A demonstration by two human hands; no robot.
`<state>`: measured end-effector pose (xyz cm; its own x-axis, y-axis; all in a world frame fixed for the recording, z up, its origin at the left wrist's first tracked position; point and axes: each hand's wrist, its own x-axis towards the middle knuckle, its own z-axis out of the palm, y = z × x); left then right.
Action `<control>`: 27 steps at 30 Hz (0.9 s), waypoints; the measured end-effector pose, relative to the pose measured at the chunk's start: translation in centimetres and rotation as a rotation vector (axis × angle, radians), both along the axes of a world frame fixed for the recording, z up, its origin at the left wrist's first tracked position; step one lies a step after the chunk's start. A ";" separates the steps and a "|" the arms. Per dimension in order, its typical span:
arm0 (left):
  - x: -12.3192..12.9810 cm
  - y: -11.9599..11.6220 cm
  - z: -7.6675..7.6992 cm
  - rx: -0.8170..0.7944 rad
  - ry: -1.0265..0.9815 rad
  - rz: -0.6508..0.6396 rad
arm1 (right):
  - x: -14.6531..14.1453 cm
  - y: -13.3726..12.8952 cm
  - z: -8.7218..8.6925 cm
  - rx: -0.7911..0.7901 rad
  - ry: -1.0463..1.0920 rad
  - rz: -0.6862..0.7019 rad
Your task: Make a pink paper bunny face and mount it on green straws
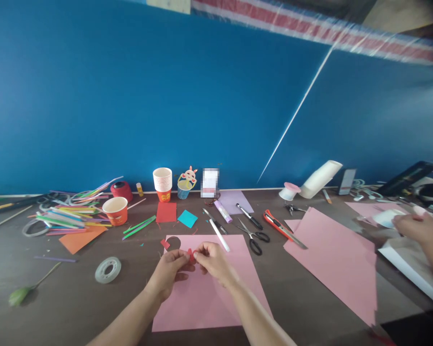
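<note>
Left hand (171, 270) and right hand (213, 263) pinch a small red paper piece (191, 255) over a pink paper sheet (211, 307).
The hands are close together, fingertips clamped on the piece near the sheet's far edge. Scissors (251, 234) lie by the far right corner; a tape roll (100, 274) rests left on the surface (75, 307).

A big blue wall (159, 96) behind a dark brown table (72, 307)
A thin white line (305, 98) slants down the wall, almost to the table. A strip (310, 26) with red and white stripes (it looks like shiny plastic) runs along the top right. Soft light makes the wall paler on the right, and the top right corner is dark
</note>
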<state>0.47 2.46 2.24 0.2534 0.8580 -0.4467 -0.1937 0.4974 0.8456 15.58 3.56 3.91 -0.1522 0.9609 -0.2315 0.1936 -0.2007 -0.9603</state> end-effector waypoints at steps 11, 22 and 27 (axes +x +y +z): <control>0.2 -0.3 0.2 0.027 0.072 -0.028 | -0.5 0.0 0.1 0.075 -0.130 -0.003; 0.3 -0.4 0.1 0.031 0.089 -0.059 | -0.3 0.0 -0.1 0.049 -0.019 0.025; 0.2 -0.7 0.0 0.049 0.082 -0.074 | -0.1 -0.1 -0.5 0.062 -0.011 0.047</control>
